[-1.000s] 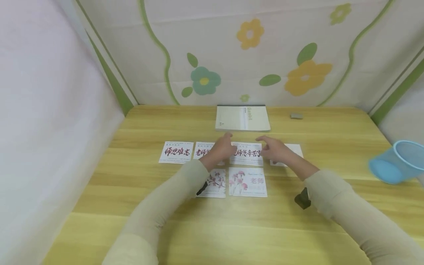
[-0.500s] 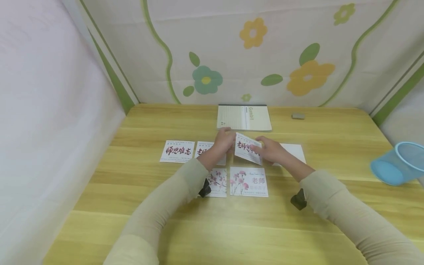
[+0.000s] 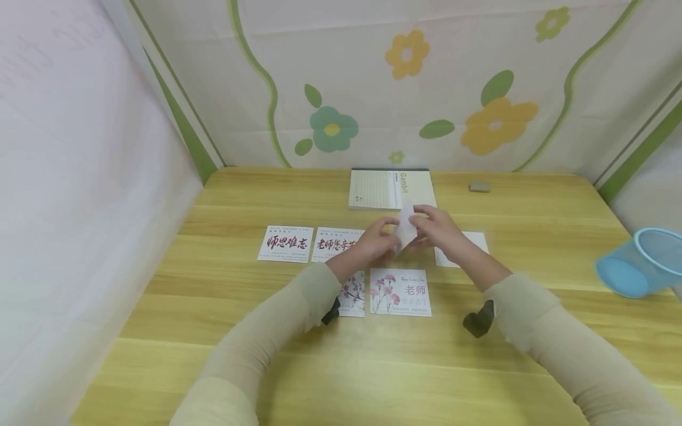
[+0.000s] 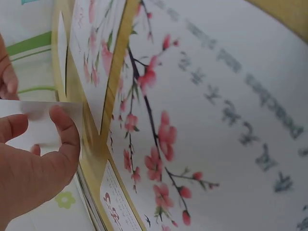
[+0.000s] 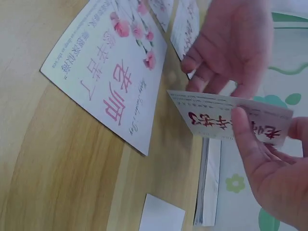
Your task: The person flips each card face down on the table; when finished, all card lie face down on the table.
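Observation:
A card with red calligraphy stands tilted above the table, its plain white back showing in the head view. My right hand pinches it, thumb on the printed face and other fingers behind. My left hand is at the card's other side, its loosely bent fingers close against the blank back in the left wrist view. Two red-lettered cards lie to the left, one reading 师恩难忘 and one partly under my left arm. Nearer are a blossom-branch card and a carnation card.
A blank white card lies beside my right hand. Behind stands a notebook with a small grey block to its right. A blue translucent bin sits at the right edge. Flowered cloth backs the table.
The calligraphy card has come up off the table and turned so its back shows to the head camera. My left hand has moved right, to its edge; my right hand now pinches it.

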The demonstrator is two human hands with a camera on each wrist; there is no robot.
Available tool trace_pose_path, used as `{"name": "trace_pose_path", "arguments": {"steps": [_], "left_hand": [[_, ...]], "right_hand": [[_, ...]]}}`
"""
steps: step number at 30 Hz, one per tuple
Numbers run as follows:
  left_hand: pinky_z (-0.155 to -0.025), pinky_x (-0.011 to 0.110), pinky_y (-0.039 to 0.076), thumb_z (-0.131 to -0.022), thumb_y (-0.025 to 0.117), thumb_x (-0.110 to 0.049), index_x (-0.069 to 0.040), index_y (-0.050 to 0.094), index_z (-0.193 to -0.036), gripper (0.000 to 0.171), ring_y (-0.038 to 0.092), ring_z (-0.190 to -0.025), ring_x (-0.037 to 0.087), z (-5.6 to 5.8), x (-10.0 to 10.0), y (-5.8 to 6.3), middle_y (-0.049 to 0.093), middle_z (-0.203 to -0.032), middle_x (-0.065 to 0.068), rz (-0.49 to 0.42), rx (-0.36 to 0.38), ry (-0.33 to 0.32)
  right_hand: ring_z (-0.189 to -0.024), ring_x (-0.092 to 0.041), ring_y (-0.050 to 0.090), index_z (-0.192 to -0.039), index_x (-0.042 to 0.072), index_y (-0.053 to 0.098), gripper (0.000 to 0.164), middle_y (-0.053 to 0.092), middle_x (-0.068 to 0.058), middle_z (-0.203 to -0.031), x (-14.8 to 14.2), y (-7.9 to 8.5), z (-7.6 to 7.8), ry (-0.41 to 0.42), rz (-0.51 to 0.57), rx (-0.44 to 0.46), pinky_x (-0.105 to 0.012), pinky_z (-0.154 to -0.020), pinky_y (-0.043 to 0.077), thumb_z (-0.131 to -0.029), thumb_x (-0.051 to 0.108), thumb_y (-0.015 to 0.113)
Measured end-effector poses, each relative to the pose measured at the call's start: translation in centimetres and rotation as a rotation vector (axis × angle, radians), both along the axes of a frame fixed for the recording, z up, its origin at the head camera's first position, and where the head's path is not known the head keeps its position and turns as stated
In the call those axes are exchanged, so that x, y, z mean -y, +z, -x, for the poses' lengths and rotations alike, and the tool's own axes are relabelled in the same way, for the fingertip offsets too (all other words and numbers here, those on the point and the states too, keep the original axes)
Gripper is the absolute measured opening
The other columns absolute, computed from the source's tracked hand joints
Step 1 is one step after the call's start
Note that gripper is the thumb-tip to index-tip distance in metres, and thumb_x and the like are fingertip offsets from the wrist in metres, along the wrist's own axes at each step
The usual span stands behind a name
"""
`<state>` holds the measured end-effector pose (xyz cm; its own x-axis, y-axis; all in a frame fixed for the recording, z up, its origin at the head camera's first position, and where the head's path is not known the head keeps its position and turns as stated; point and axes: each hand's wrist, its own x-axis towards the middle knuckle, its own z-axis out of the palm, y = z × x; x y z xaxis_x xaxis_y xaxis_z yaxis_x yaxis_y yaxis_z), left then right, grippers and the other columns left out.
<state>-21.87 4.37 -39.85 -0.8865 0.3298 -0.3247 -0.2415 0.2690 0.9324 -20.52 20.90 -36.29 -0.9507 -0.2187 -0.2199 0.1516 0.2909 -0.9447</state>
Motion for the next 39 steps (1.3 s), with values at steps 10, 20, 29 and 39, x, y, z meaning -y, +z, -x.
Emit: {"name": "trace_pose_path", "arguments": {"steps": [10, 20, 29, 39], "left_hand": [[-0.057, 0.034, 0.049, -0.085, 0.062, -0.008, -0.018, 0.047, -0.132, 0.051, 0.055, -0.066, 0.026, 0.6, 0.8, -0.1, 0.054, -0.073, 0.008, 0.135, -0.158, -0.014], [-0.048, 0.025, 0.044, -0.083, 0.069, -0.017, -0.016, 0.052, -0.127, 0.047, 0.052, -0.054, 0.016, 0.9, 1.9, -0.3, 0.053, -0.077, 0.005, 0.355, -0.245, -0.111], [-0.071, 0.028, 0.046, -0.085, 0.067, -0.03, -0.019, 0.058, -0.12, 0.038, 0.056, -0.086, 0.015, 0.3, 1.6, -0.5, 0.061, -0.112, 0.001, 0.645, -0.355, -0.173], [-0.068, 0.03, 0.045, -0.085, 0.066, -0.031, -0.018, 0.06, -0.115, 0.032, 0.055, -0.078, 0.014, 0.2, 1.3, -0.9, 0.062, -0.101, -0.001, 0.729, -0.371, -0.208]], "right_hand": [[-0.074, -0.02, 0.061, -0.138, 0.007, 0.041, 0.048, 0.059, -0.022, -0.088, -2.2, -0.7, -0.1, -0.15, -0.171, -0.186, -0.035, -0.067, 0.055, -0.091, 0.004, 0.052], [-0.058, -0.024, 0.061, -0.12, 0.0, 0.057, 0.036, 0.058, -0.015, -0.074, -3.6, -2.7, 0.1, 0.004, -0.336, -0.123, -0.033, -0.057, 0.054, -0.086, 0.009, 0.065], [-0.052, -0.021, 0.059, -0.119, -0.001, 0.058, 0.035, 0.059, -0.01, -0.066, -3.5, -4.6, 0.6, 0.099, -0.454, -0.123, -0.032, -0.052, 0.052, -0.087, 0.01, 0.064], [-0.049, -0.019, 0.055, -0.118, 0.001, 0.06, 0.033, 0.057, -0.007, -0.061, -3.2, -5.0, 0.5, 0.139, -0.554, -0.136, -0.029, -0.045, 0.045, -0.087, 0.013, 0.064]]}}
